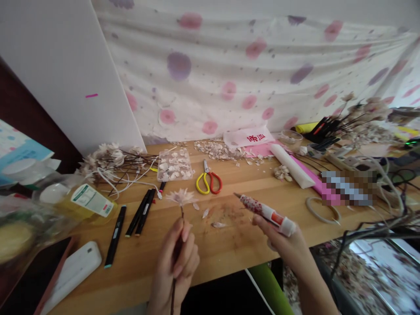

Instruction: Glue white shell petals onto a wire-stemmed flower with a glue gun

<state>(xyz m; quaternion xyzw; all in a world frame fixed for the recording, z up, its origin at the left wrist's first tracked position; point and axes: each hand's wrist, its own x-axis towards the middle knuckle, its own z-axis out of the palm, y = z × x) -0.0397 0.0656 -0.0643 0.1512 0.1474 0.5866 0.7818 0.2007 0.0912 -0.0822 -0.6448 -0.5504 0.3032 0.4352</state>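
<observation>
My left hand (180,258) is closed around the thin brown stem of a pale, many-petalled flower (181,197), which stands upright above the fingers. My right hand (288,245) grips a red-and-white glue tube (262,211), its dark pointed nozzle aimed left towards the flower, some distance away from it. Between the hands, several loose petals (205,213) lie on a stained patch of the wooden table (223,258). Beyond them rest scissors (209,183) with one yellow and one red handle. A clear compartment box (175,164) of petals stands behind the flower.
Black markers (114,236), a bottle of yellow liquid (92,201) and a white power bank (77,271) crowd the left. Dried flowers (108,157) lie behind. A petal heap (216,149) is at the back. At right are a white roll (292,166), a tape ring (323,211) and cables.
</observation>
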